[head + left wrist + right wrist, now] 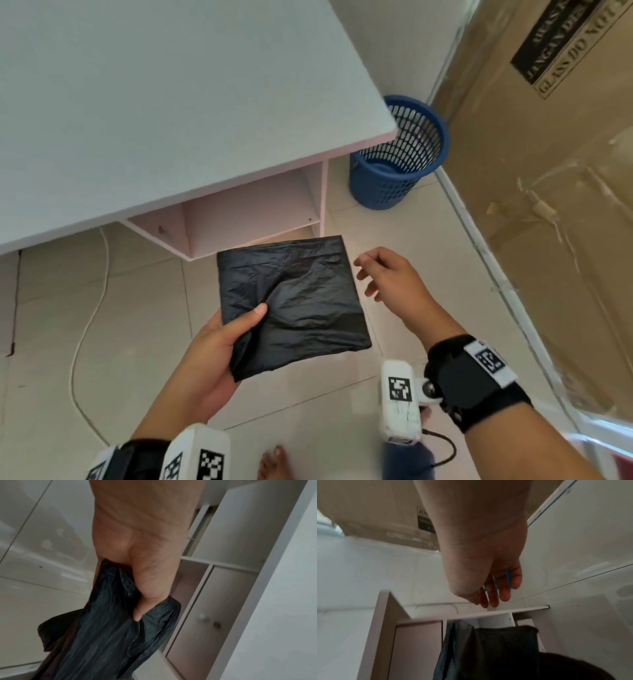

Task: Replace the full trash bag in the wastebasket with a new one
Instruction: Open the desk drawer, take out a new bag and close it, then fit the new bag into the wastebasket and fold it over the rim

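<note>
Desk [137, 102] corner overhangs the blue wastebasket [399, 154], which I judge already emptied (no bag shows through its mesh). My left hand [219, 346] pinches the folded black trash bag [294, 301] by a corner; my right hand [390, 277] hovers beside it, fingers relaxed, holding nothing. Unfolding and lining remain.

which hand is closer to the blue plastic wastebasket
Right. The right hand hovers open, below the blue mesh plastic wastebasket; the left hand is lower and farther left.
</note>
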